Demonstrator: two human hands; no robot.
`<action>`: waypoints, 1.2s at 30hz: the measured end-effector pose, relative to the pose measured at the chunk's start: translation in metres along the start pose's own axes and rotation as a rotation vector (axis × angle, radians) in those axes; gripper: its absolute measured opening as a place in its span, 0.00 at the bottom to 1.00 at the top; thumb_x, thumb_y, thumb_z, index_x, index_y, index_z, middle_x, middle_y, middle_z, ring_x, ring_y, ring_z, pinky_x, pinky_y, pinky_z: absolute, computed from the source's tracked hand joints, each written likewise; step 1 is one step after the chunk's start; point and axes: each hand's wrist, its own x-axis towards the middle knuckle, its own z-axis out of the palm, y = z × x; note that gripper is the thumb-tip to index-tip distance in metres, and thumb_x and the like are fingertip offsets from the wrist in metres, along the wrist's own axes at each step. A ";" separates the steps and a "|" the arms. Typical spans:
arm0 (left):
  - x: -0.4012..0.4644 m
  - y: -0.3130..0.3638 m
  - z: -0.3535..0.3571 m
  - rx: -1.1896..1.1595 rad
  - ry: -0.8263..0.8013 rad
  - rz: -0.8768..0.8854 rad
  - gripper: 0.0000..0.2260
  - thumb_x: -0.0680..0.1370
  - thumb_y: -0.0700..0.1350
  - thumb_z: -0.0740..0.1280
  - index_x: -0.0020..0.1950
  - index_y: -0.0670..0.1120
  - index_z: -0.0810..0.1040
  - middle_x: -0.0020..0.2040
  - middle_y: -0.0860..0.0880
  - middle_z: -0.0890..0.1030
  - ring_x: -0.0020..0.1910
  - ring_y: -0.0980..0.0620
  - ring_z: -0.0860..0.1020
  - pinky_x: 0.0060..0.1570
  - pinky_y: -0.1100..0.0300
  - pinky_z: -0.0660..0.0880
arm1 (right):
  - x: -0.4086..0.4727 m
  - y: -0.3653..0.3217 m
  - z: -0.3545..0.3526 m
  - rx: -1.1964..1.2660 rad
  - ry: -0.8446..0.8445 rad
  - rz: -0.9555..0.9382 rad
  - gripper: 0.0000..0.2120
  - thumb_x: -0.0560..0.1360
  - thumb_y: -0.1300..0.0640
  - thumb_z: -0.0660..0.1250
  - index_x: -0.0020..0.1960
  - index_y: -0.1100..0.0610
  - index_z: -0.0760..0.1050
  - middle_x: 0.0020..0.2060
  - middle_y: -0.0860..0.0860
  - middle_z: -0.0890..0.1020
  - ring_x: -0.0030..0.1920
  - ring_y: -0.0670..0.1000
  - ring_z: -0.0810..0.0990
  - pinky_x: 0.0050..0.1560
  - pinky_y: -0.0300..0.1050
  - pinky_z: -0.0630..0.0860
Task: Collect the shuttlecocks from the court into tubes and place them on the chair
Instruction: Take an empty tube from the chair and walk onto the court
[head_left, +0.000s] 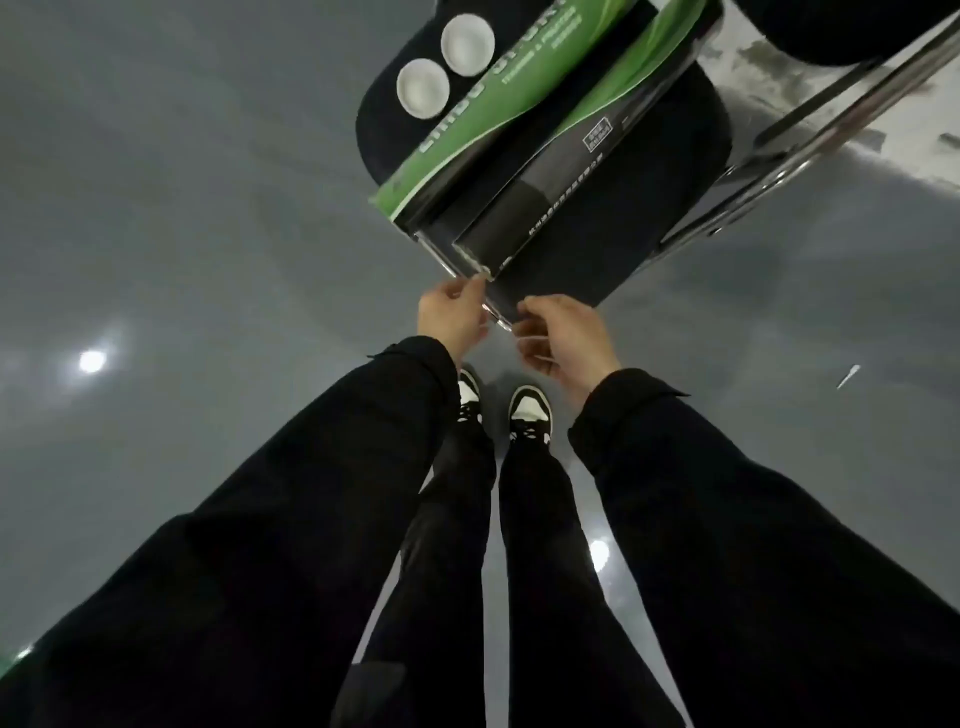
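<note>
Green and black tubes (519, 156) lie across the chair (649, 244); my left hand (453, 319) and right hand (569, 340) pinch the nearest tube's end at the seat's front edge. Two white caps (444, 65) are off, so capping remains.

Long green-and-black cardboard shuttlecock tubes (540, 156) lie side by side on the black padded chair seat (649, 228), their near ends overhanging its front edge. Two round white plastic caps (444, 65) rest on the seat left of the tubes. Both hands, left hand (454, 319) and right hand (569, 340), meet at the near end of the rightmost tube, above the black-and-white sneakers (501, 408) on the grey glossy floor (182, 234).
</note>
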 end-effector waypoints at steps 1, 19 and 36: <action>0.000 0.005 0.002 -0.011 0.001 -0.018 0.15 0.85 0.49 0.65 0.69 0.42 0.76 0.46 0.48 0.79 0.41 0.54 0.79 0.47 0.57 0.82 | 0.001 -0.004 -0.001 0.006 0.010 0.006 0.10 0.81 0.54 0.65 0.59 0.59 0.79 0.39 0.51 0.81 0.36 0.47 0.78 0.40 0.41 0.77; -0.060 0.045 0.006 -0.100 -0.002 0.095 0.05 0.86 0.43 0.64 0.53 0.44 0.77 0.37 0.48 0.73 0.34 0.53 0.72 0.39 0.59 0.74 | -0.043 -0.030 -0.021 -0.090 0.191 -0.289 0.05 0.81 0.58 0.65 0.48 0.52 0.79 0.38 0.50 0.81 0.39 0.46 0.80 0.39 0.38 0.77; -0.293 0.056 -0.152 0.362 0.443 0.649 0.16 0.82 0.48 0.67 0.36 0.45 0.71 0.30 0.52 0.71 0.30 0.50 0.70 0.34 0.56 0.64 | -0.235 -0.060 0.063 -1.340 -0.129 -1.193 0.45 0.70 0.51 0.76 0.81 0.49 0.57 0.77 0.58 0.65 0.77 0.62 0.64 0.76 0.58 0.62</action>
